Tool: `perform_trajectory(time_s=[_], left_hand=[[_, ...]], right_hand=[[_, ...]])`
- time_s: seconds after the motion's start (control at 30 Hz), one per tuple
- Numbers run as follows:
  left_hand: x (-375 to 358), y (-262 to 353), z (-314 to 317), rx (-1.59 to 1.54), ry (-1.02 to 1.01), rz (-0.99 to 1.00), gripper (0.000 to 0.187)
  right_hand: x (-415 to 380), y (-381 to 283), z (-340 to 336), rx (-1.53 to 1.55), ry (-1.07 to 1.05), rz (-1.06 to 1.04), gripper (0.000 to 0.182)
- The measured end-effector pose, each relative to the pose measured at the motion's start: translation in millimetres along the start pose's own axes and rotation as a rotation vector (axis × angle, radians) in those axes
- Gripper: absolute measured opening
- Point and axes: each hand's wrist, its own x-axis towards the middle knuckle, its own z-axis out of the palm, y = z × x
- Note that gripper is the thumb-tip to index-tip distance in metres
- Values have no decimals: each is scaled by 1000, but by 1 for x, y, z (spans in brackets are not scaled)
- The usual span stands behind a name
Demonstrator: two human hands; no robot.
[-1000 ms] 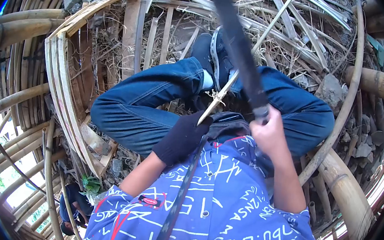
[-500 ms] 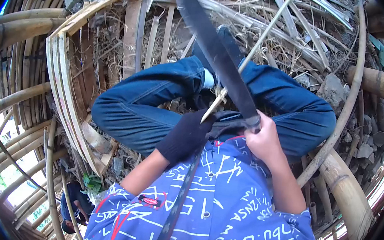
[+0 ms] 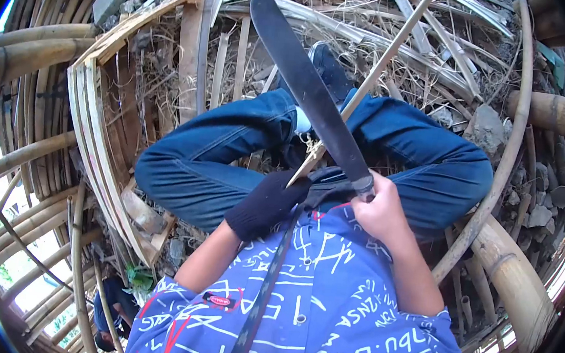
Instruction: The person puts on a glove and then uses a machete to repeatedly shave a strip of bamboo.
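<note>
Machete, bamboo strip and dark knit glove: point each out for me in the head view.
Machete (image 3: 310, 87), head view: on the middle of the blade.
Bamboo strip (image 3: 387, 54), head view: on its far length, beyond the blade.
Dark knit glove (image 3: 266, 203), head view: on the part past the cuff.

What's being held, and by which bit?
The right grip holds the machete by its handle; the gloved left grip holds the bamboo strip near its closer end.
</note>
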Motion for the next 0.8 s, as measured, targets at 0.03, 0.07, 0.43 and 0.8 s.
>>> perform_trajectory(time_s=[0.03,0.07,0.43,0.8], left_hand=[[-1,-3,-2,-115,-69,-143,27],[-3,-5,-7,-116,-69,-150,27],[-12,12,-20,-63,109,-279,33],[-14,-19,-3,-63,98,-23,22]], right_hand=[[0,5,2,69,3,9,30],[-2,2,1,72,-1,14,30],[4,-6,-38,168,324,27,14],[12,2,-16,-287,394,-329,24]])
